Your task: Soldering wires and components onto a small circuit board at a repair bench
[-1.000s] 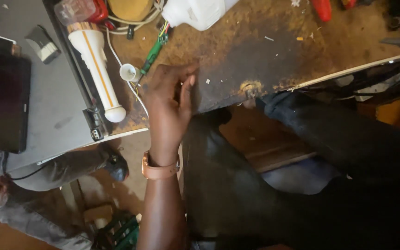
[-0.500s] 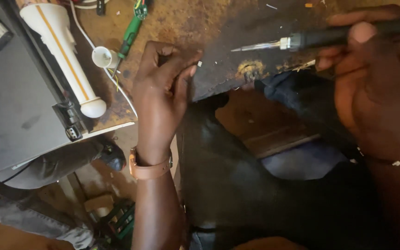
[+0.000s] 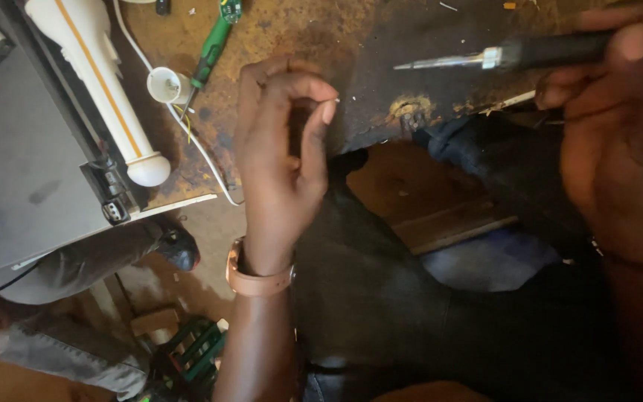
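Leftmost, a grey laptop (image 3: 24, 149) with a white torch (image 3: 98, 82) lying across its edge; beside it a small white cap (image 3: 164, 84), a white wire (image 3: 195, 141) and a green circuit board (image 3: 213, 48) on the rusty workbench (image 3: 299, 30). Centre: left hand (image 3: 280, 160), fingers curled inward, fingertips pinched over the bench edge on something too small to identify; tan watch strap (image 3: 254, 277) on the wrist. Right: right hand (image 3: 619, 141), blurred, fingers clasped around a soldering iron (image 3: 500, 56), its metal tip pointing left above the bench.
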